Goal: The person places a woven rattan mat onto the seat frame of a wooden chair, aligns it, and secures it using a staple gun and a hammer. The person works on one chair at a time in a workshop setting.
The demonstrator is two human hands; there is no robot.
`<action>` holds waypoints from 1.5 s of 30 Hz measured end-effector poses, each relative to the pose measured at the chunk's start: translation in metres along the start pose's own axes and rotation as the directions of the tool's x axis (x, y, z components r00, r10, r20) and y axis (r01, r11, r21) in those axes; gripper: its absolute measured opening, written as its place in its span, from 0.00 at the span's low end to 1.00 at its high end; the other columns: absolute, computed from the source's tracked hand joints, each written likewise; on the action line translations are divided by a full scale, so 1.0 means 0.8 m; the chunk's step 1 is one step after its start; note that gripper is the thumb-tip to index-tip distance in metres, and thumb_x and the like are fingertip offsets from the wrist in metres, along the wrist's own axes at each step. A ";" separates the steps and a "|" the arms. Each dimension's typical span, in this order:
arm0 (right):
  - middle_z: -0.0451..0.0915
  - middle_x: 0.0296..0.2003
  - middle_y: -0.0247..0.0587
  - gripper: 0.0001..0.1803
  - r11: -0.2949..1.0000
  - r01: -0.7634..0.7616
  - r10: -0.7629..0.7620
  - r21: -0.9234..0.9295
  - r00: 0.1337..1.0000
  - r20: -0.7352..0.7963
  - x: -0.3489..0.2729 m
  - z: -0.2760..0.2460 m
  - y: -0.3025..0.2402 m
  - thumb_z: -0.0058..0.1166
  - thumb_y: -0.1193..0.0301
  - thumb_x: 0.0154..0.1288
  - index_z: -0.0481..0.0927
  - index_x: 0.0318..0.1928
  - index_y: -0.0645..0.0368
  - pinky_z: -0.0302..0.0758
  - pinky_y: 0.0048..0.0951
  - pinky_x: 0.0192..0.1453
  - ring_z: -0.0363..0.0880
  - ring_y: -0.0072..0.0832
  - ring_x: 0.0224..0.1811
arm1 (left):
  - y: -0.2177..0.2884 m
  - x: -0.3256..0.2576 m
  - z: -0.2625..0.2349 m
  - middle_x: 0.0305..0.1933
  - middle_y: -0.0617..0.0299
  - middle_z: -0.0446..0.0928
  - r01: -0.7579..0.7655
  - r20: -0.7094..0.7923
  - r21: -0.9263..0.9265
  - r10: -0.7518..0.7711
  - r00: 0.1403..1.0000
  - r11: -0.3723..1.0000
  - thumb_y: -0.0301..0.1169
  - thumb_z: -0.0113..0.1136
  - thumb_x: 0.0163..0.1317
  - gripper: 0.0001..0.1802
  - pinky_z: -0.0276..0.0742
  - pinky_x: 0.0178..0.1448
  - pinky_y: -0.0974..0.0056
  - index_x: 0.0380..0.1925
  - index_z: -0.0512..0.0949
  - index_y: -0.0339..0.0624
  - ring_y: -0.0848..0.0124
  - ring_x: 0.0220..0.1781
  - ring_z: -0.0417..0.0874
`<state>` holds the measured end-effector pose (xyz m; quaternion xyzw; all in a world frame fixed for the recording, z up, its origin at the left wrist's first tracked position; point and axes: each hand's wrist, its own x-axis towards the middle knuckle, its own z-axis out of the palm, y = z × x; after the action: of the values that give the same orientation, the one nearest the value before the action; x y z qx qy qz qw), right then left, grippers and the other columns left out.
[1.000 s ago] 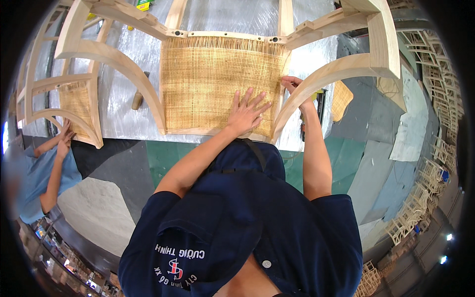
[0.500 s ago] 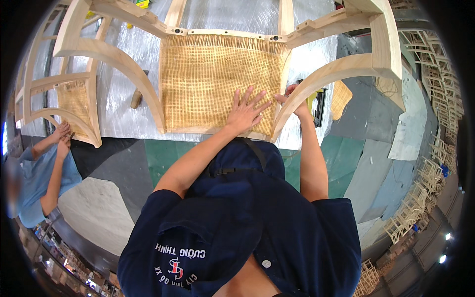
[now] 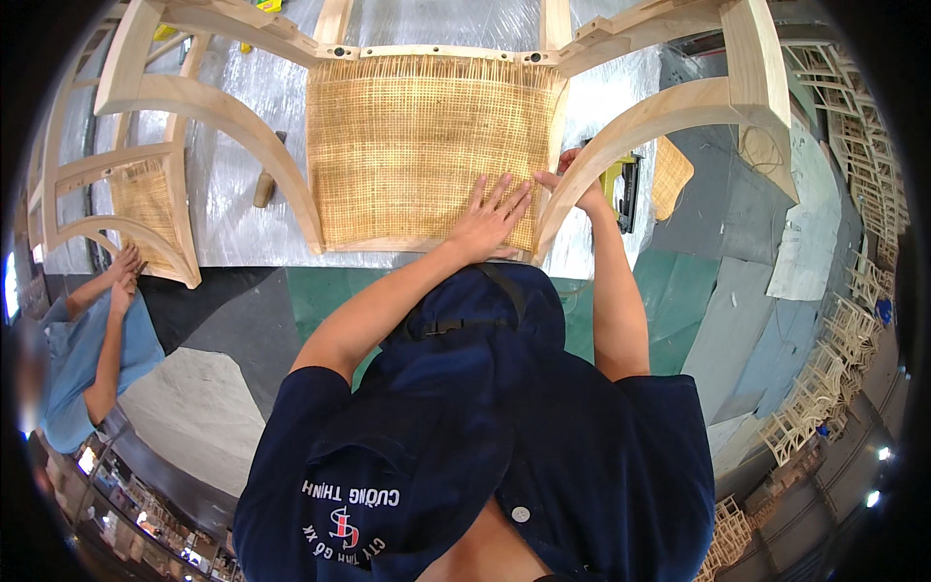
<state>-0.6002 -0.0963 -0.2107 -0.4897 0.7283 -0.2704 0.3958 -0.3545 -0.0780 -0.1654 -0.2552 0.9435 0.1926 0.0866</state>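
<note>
Head camera, looking down over a dark blue cap and shirt: the left hand lies flat, fingers spread wide, on the lower right part of the woven cane panel, gripping nothing. The right hand sits at the panel's right edge, where the cane meets the curved wooden arm of the chair frame; its fingers are bent and pinched close against that edge, but whether they hold anything I cannot tell.

One cane panel fills the frame in front, lying on crinkled clear plastic sheeting. One yellow and black staple gun lies just right of the right wrist, beside a loose scrap of cane webbing. One wooden-handled tool lies on the plastic, left of the panel.

A second chair frame with its own cane panel stands at far left, where another person's two hands rest at its lower edge. Stacked chair frames line the right rim. Bare green and grey floor lies between the worker and that stack.
</note>
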 end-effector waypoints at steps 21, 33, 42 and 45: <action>0.78 0.33 0.34 0.33 0.998 0.040 -0.043 0.058 0.998 0.054 0.012 -0.004 0.001 0.81 0.61 0.42 0.76 0.43 0.63 0.77 0.30 0.36 0.76 0.24 0.33 | 0.009 0.006 0.016 0.86 0.57 0.45 0.010 -0.102 0.024 -0.007 0.995 1.000 0.57 0.57 0.67 0.49 0.32 0.86 0.42 0.78 0.54 0.39 0.60 0.87 0.42; 0.75 0.40 0.38 0.41 0.999 0.030 -0.024 -0.032 0.984 0.177 0.021 -0.010 -0.018 0.78 0.60 0.43 0.71 0.52 0.69 0.75 0.30 0.44 0.74 0.27 0.39 | 0.009 0.006 0.017 0.85 0.58 0.46 0.019 -0.092 0.023 -0.016 0.996 1.000 0.56 0.58 0.67 0.49 0.32 0.86 0.42 0.78 0.54 0.39 0.60 0.87 0.42; 0.79 0.46 0.58 0.47 0.946 -0.063 0.142 -0.317 0.962 0.233 0.027 -0.015 -0.052 0.72 0.54 0.45 0.68 0.55 0.80 0.78 0.38 0.53 0.80 0.42 0.48 | 0.008 0.008 0.023 0.86 0.60 0.44 0.021 -0.128 -0.010 -0.022 0.992 1.000 0.55 0.62 0.64 0.50 0.30 0.86 0.42 0.78 0.55 0.41 0.62 0.87 0.40; 0.79 0.48 0.61 0.48 0.934 -0.093 0.189 -0.345 0.949 0.254 0.025 -0.019 -0.066 0.72 0.54 0.45 0.68 0.57 0.81 0.79 0.38 0.54 0.81 0.44 0.51 | 0.008 0.007 0.022 0.86 0.59 0.45 0.021 -0.124 -0.009 -0.022 0.992 1.000 0.55 0.62 0.64 0.50 0.32 0.86 0.42 0.78 0.55 0.40 0.61 0.87 0.41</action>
<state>-0.5911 -0.1342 -0.1675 -0.5284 0.7325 -0.0428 0.4271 -0.3615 -0.0682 -0.1811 -0.2771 0.9436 0.1790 0.0286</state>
